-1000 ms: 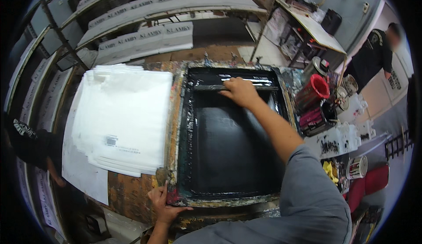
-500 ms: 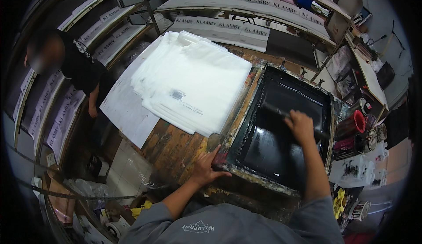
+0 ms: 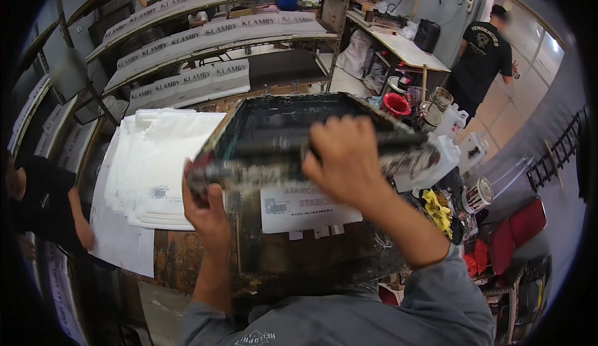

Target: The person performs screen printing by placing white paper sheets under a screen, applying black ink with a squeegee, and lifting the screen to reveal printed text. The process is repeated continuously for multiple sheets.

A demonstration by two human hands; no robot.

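A screen-printing frame [image 3: 261, 175] with black ink inside stands tilted, its near edge raised off the wooden table. My left hand [image 3: 208, 212] is closed on its near left corner, thumb in front. My right hand [image 3: 346, 156], blurred by motion, is wrapped round a squeegee [image 3: 402, 141], whose dark bar lies across the frame near its raised edge. Under the frame a white printed bag or sheet [image 3: 311, 218] shows, flat on the table. To the left lies a stack of thin white bags or sheets [image 3: 168, 165], the top one with a small dark print.
Shelves [image 3: 218, 37] with printed sheets line the back and left. A co-worker [image 3: 47, 199] stands at the left, another person [image 3: 483, 53] near the door. Right of the frame are a red tub [image 3: 395, 104], white jugs [image 3: 443, 154], a yellow cloth [image 3: 436, 209] and a paint can [image 3: 478, 194].
The frame lay flat, with my right hand holding the squeegee over the ink; its near edge is now lifted. My left hand now grips its corner. The view has swung right.
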